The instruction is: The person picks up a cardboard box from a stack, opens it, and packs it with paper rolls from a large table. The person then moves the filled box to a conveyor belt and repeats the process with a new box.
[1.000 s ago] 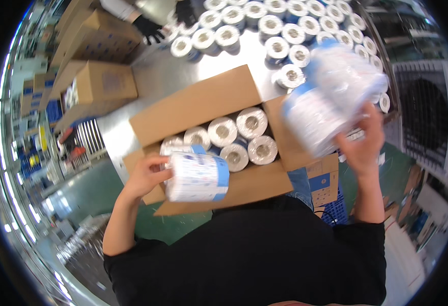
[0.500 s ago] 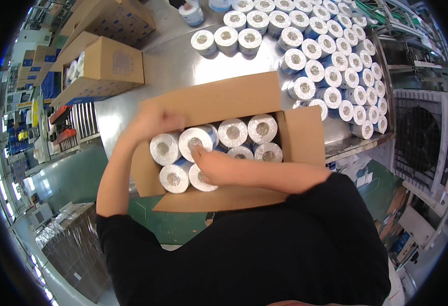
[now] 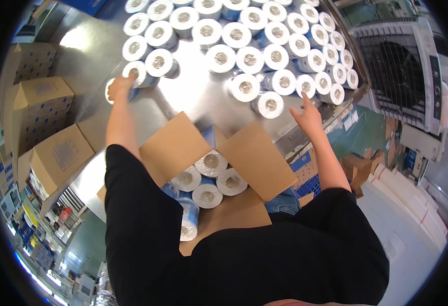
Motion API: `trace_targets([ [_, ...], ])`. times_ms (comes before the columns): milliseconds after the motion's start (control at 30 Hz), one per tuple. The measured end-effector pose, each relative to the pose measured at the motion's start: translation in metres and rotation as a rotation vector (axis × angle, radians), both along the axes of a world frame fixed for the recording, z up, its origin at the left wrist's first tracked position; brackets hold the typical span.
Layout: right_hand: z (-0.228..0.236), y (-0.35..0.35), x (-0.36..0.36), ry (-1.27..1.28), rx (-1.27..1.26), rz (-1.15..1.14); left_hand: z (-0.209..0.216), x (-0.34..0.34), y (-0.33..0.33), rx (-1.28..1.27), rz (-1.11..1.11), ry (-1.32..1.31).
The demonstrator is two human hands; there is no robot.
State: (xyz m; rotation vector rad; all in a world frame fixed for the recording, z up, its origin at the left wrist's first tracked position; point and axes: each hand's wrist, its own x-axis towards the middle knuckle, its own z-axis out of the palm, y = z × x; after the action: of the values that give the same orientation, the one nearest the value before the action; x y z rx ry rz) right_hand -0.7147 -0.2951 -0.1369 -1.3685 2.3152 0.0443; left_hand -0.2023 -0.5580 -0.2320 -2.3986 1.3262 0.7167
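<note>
Green floor to the right of the right hand, below the edge of a broad metal table stretched beneath and beyond the left hand. Farther out on the right hand's side, well apart from it, a large pale machine with a dark fan behind a grille. Well to the left of the left hand, brown cartons along the table's side. Between the two forearms, nearer the body than either grip, an open carton with flaps folded outward; inside, wrapped white rolls with blue bands, mostly upright, plus a tilted roll close to the left sleeve. Ahead of and between both hands, on the table, many more upright rolls in loose ranks.

Under the left hand's fingertips, touched at the top, a near-end roll of the left-hand group; just left of the same hand and partly hidden by it, another roll. Cannot tell whether clasping either or merely resting there.

With the right hand, holding nothing: fingers spread, forefinger pointed at the near rim of an upright roll; contact impossible to tell. Just left of that hand, a foremost roll.
</note>
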Motion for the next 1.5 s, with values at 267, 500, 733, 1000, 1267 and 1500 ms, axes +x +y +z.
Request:
trace_targets([
  [267,-0.104,-0.029,0.01,-0.295,-0.112,0.032,0.142,0.076,0.031,-0.321,-0.012,0.464],
  [500,0.017,-0.021,0.008,-0.485,-0.211,-0.094,0.284,0.081,0.258,-0.432,-0.133,0.999],
  [733,0.209,-0.004,0.036,-0.72,-0.671,0.053,0.303,-0.083,0.348,-0.242,-0.806,0.414],
  [1000,0.279,0.044,0.121,-0.672,-0.553,0.838,0.225,-0.083,0.38,-0.549,-0.979,0.259],
  [1267,0.232,0.028,0.164,-0.779,0.078,0.834,0.222,-0.069,0.395,-0.648,-0.96,0.316],
  [1500,0.227,0.027,0.168,-0.784,0.084,0.868,0.287,-0.092,0.338,-0.768,-0.881,0.595],
])
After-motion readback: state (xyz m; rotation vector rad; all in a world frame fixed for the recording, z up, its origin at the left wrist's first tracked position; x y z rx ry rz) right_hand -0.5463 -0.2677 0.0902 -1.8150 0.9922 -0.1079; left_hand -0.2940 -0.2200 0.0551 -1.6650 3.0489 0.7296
